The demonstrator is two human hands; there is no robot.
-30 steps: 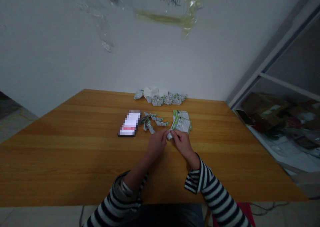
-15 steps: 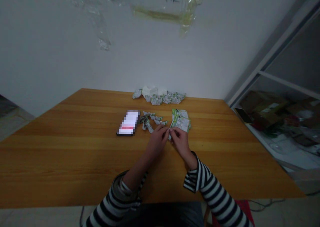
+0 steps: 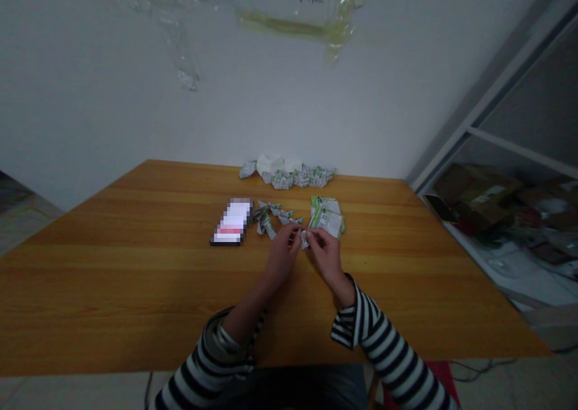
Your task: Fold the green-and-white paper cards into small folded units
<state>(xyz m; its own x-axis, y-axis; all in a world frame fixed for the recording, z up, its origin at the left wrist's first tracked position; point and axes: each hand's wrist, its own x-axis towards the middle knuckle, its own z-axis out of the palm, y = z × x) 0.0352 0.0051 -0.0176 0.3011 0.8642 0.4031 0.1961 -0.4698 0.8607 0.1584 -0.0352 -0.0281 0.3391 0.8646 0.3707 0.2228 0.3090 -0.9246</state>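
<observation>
A small whitish folded piece of paper (image 3: 304, 240) is between my two hands, just above the wooden table. My left hand (image 3: 282, 250) pinches it from the left, fingers bent and close together. From the other side my right hand (image 3: 327, 253) grips it between thumb and forefinger. Beyond my right hand lies a loose stack of green-and-white printed paper sheets (image 3: 328, 222). Several folded paper strips (image 3: 265, 218) of the same print lie beyond my left hand. My fingers partly cover the held paper, so its exact shape cannot be made out.
A phone (image 3: 231, 222) with a lit, blurred screen lies left of the strips. Along the wall, a row of crumpled or folded printed papers (image 3: 293, 177) sits on the table (image 3: 135, 265). Cardboard boxes (image 3: 478, 193) stand beyond the right edge.
My fingertips have parted slightly, and more of the white folded paper shows between them. My left hand has shifted a little to the left. The things on the table look the same.
</observation>
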